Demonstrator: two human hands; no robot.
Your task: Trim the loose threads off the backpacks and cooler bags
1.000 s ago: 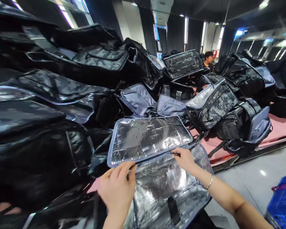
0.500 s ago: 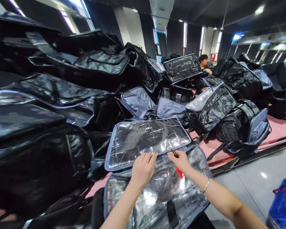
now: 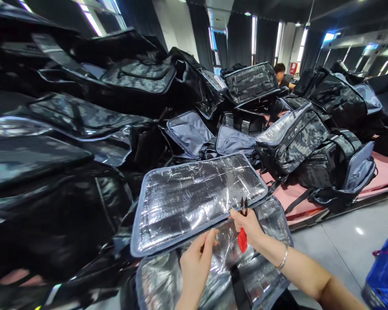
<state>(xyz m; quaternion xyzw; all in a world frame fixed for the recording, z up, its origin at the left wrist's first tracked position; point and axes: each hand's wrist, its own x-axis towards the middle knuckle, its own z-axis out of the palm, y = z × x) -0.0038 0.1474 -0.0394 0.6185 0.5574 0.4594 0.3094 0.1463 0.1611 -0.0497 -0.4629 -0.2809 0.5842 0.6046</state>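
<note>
An open cooler bag lies in front of me, its silver foil-lined lid (image 3: 194,198) raised toward me and its foil interior (image 3: 213,275) below. My right hand (image 3: 250,226) is closed on small red-handled thread snips (image 3: 242,224), their dark blades pointing up at the lid's front grey-bound edge. My left hand (image 3: 195,265) sits just below that edge, fingers curled with fingertips touching the lid's rim. A bracelet shows on my right wrist.
Piles of black and camouflage cooler bags (image 3: 291,137) fill the left side and back, on a pink-covered platform (image 3: 384,172). Another person (image 3: 280,74) sits far back. Grey floor lies at right, with a blue crate (image 3: 386,275) at the lower right corner.
The lid has tilted up closer to me. My right hand turned the snips upright so the red handle shows. My left hand slid from the left corner toward the middle of the lid's edge.
</note>
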